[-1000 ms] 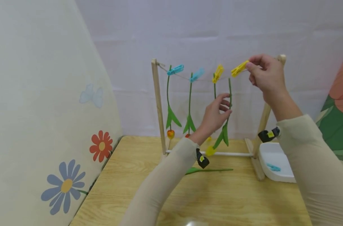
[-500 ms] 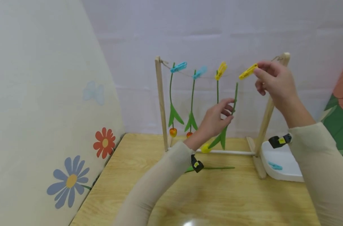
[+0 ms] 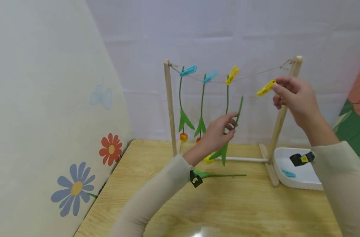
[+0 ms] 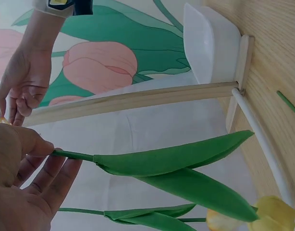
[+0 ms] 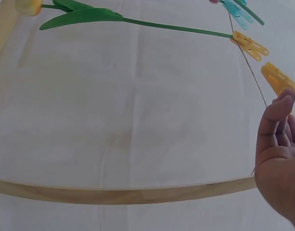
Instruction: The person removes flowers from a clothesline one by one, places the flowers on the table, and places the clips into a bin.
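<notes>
Pale backdrop [image 3: 197,29]; yellow tulip [image 4: 171,159] flower-down in left hand [image 3: 216,133].

The pale yellow wood-grain table [image 3: 242,207] carries an upright wooden frame [image 3: 277,131], a white rounded tray [image 3: 282,156] just beside it, and, lying nearer, a leafy green flower stem [image 3: 225,175].

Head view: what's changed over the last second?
The left grip has lowered the yellow tulip, its stem end now farther below the line. The right grip has carried its yellow clothespin down and to the right, away from the tulip. Nothing was let go or newly taken. The three clipped flowers, the loose stem on the table and the blue clothespin in the tray stayed put.
</notes>
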The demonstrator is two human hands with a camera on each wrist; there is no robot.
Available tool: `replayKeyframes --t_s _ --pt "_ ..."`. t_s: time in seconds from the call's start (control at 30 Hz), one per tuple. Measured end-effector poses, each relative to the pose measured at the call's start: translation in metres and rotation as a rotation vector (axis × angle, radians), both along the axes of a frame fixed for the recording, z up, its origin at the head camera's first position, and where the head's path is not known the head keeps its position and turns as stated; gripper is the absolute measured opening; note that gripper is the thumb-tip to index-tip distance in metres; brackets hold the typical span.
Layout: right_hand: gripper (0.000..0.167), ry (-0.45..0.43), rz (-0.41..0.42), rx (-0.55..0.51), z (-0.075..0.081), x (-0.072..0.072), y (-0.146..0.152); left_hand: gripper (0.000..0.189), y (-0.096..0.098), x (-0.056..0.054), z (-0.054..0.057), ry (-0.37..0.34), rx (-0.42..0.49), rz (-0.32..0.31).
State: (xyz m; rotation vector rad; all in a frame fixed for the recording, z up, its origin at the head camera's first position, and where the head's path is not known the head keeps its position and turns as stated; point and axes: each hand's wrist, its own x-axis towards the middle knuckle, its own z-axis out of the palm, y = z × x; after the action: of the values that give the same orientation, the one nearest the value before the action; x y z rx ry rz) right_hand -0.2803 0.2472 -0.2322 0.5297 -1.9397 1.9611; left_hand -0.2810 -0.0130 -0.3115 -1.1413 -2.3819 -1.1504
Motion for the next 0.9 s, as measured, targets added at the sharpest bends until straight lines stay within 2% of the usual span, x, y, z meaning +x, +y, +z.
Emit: replayKeyframes --t_s 0.13,0.23,0.4,0.63,0.83,0.9 --pt "0.017 -0.010 -0.003 0.057 -0.011 0.005 0.006 0.055 -0.005 0.008 -0.004 -0.020 -0.039 0.011" --pt "0.016 -0.028 -0.003 0.092 -0.018 0.009 0.012 0.055 -0.007 0.013 -0.005 -0.009 -0.057 -0.006" --pt "0.016 -0.050 0.015 0.084 -0.027 0.013 0.025 0.056 -0.010 0.020 -0.006 0.019 -0.101 -0.031" --pt "0.018 -0.045 0.069 -0.048 -0.045 0.017 0.039 0.057 -0.021 0.030 -0.012 0.031 -0.146 -0.035" --pt "0.021 -0.053 0.174 -0.148 -0.060 0.024 0.052 0.058 -0.027 0.032 -0.019 0.038 -0.143 -0.038" --pt "0.022 -0.055 0.178 -0.157 -0.064 0.026 0.056 0.058 -0.030 0.032 -0.023 0.028 -0.139 -0.034"
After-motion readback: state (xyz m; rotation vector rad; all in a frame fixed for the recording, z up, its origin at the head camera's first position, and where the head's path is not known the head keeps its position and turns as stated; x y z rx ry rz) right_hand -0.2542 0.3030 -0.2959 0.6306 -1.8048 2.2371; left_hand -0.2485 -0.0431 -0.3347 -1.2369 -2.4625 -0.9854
